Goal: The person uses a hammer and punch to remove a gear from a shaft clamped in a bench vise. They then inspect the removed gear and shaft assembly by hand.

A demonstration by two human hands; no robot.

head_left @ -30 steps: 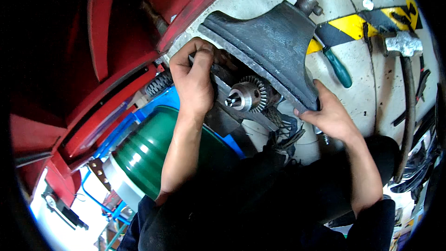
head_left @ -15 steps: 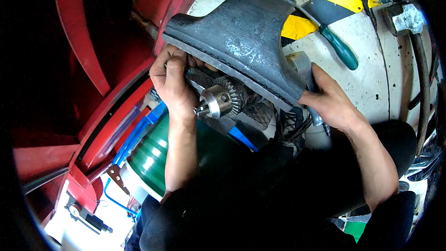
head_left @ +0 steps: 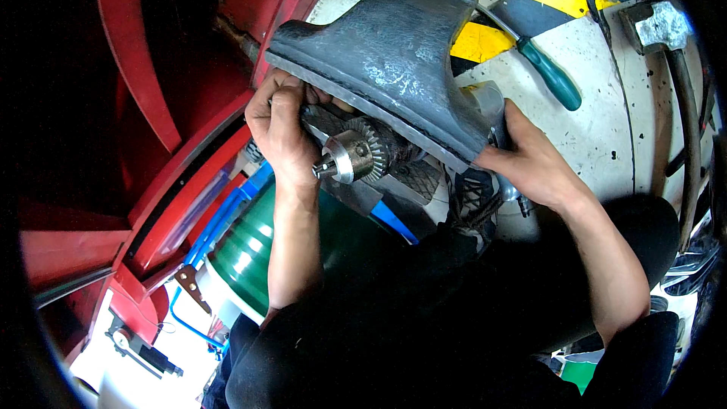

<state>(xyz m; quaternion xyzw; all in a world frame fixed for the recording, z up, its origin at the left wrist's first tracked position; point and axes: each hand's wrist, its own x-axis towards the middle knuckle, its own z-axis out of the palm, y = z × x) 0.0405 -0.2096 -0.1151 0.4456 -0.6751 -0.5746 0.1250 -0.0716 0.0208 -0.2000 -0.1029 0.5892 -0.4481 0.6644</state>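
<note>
A dark grey cast metal body (head_left: 379,45), which looks like a bench vise, spans the middle with its long straight edge toward me. Below that edge a drill chuck (head_left: 352,157) with a toothed ring points left toward my left wrist. My left hand (head_left: 284,121) is closed under the vise's left end, at a dark flat piece; what its fingers pinch is hidden. My right hand (head_left: 534,155) wraps round a silver tool body (head_left: 492,98), apparently the air drill carrying the chuck. Its thumb lies against the vise's right corner. The middle of the drill is hidden behind the vise.
A green-handled screwdriver (head_left: 553,76) and a hammer (head_left: 663,34) lie on the pale floor beside yellow-and-black striping (head_left: 564,0). Red metal framework (head_left: 140,53) rises at left. A green drum (head_left: 254,246), blue metalwork (head_left: 216,220) and a laced shoe (head_left: 477,208) are below.
The drill chuck has shifted slightly upward and left, closer to the vise's edge. My right hand has moved slightly left with the tool; my left hand stays nearly where it was.
</note>
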